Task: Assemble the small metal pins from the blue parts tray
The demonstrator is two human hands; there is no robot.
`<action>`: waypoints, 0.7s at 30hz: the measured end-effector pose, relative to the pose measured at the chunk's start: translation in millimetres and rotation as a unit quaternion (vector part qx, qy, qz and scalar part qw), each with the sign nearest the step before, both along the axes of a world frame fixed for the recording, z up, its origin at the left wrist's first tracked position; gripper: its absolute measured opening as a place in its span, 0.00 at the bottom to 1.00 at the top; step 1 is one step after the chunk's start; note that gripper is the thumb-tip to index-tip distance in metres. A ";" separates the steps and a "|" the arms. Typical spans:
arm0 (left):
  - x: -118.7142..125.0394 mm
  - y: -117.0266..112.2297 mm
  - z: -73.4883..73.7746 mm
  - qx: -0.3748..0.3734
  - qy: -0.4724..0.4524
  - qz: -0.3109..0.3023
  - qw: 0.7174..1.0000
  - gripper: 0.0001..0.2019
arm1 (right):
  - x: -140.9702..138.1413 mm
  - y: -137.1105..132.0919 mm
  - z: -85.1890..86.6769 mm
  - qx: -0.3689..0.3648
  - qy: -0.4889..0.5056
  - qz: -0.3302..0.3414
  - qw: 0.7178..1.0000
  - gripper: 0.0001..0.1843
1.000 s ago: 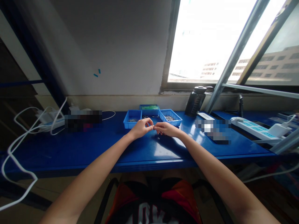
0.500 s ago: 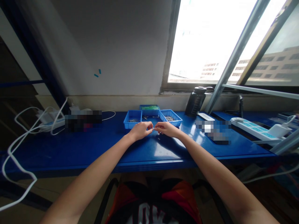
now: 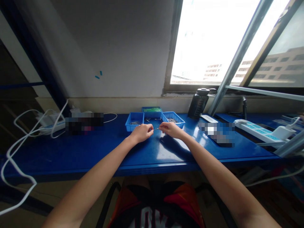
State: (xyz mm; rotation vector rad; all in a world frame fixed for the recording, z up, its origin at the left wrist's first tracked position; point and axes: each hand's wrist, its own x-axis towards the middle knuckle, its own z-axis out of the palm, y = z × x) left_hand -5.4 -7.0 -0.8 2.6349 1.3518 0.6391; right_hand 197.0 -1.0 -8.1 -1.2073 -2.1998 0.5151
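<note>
My left hand (image 3: 142,132) and my right hand (image 3: 170,129) face each other just above the blue table (image 3: 99,152). A thin, shiny metal piece (image 3: 156,129) spans the small gap between them. The fingertips of both hands are pinched at its ends; its exact kind is too small to make out. Behind my left hand stands a blue bin (image 3: 129,127) with small metal pieces (image 3: 135,123) in it. Another blue bin (image 3: 181,122), behind my right hand, also holds small metal parts (image 3: 172,120). Between these bins, several little pieces (image 3: 147,119) lie in a middle section.
At the back, a blue tray holds green items (image 3: 152,109). A black bottle (image 3: 198,104) stands right of the bins, near a white flat device (image 3: 209,119) and a white power strip (image 3: 258,131). White cables (image 3: 17,152) hang over the table's left end.
My hands have drawn slightly apart, the right one a little to the right. More of the thin metal piece now shows between the fingertips. The bins have not moved.
</note>
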 end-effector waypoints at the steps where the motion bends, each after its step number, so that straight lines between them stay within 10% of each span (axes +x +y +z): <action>1: 0.0 0.1 -0.3 0.002 0.002 0.002 1.000 0.12 | 0.2 -0.2 0.6 0.003 0.000 -0.002 1.000 0.14; 21: 4.8 -7.2 3.2 0.053 -0.029 -0.066 0.996 0.09 | -2.6 -1.7 -5.0 0.004 -0.062 0.048 0.997 0.11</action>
